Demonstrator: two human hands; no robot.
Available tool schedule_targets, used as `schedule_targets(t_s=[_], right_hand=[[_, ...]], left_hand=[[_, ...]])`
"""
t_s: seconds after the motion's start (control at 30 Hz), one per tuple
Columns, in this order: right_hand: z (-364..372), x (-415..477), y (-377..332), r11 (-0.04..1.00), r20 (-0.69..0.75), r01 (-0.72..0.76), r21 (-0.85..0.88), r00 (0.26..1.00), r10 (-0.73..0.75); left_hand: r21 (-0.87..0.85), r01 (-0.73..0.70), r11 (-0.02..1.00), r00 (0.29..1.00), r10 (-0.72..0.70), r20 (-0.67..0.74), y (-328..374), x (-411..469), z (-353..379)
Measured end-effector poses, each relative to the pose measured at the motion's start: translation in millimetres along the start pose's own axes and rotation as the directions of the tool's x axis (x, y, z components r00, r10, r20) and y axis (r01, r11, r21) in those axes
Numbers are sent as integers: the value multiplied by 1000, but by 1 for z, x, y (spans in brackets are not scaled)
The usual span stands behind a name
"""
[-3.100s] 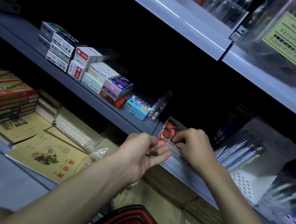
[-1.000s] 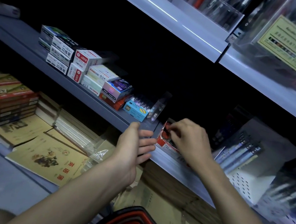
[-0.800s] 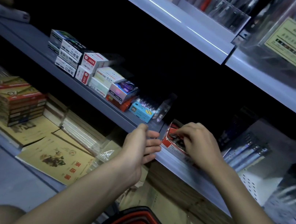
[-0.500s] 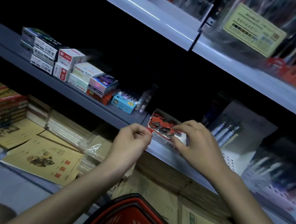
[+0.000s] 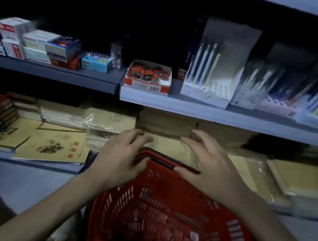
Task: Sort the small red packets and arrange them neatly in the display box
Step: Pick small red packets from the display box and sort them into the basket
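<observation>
Red packets (image 5: 146, 73): jumbled inside the display box (image 5: 146, 86), pointing various ways.
Box position: front edge of the middle shelf (image 5: 197, 107), long side running left to right, open top up, barcode face toward the viewer.
Hands: left hand (image 5: 119, 159) and right hand (image 5: 208, 169) are over the far rim of a red basket (image 5: 119, 203); fingers spread and loose, holding nothing.
Change: half a second ago both hands were at the box; now they are well below it.
Around: pen stand (image 5: 213, 70) just right of the box, blue carton (image 5: 95, 63) to its left, notebooks (image 5: 53, 145) on the lower shelf.
</observation>
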State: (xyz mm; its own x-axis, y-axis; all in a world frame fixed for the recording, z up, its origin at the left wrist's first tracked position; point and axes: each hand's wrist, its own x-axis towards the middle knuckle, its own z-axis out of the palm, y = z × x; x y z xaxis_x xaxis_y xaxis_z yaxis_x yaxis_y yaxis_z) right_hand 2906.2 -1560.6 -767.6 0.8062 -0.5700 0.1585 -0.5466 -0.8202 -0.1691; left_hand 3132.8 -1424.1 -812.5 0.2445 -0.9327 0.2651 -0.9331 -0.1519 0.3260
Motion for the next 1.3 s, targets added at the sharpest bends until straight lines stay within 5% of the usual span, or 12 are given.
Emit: schedule_targets(t_s=[0.23, 0.4, 0.7, 1.07, 1.3], right_hand=[[78, -85, 40, 976, 237, -203, 77, 955, 179], [138, -138, 83, 956, 410, -248, -160, 864, 292], [171, -203, 94, 879, 435, -295, -375, 781, 448], [170, -200, 89, 811, 452, -244, -531, 728, 515], [168, -185, 95, 799, 411, -201, -566, 771, 485]], left_hand=[[253, -80, 964, 980, 30, 197, -12, -23, 49], [390, -185, 902, 961, 84, 262, -22, -26, 87], [535, -244, 809, 959, 120, 256, -22, 3, 131], [559, -39, 829, 955, -133, 264, -10, 37, 143], [350, 185, 918, 950, -258, 175, -29, 30, 131]])
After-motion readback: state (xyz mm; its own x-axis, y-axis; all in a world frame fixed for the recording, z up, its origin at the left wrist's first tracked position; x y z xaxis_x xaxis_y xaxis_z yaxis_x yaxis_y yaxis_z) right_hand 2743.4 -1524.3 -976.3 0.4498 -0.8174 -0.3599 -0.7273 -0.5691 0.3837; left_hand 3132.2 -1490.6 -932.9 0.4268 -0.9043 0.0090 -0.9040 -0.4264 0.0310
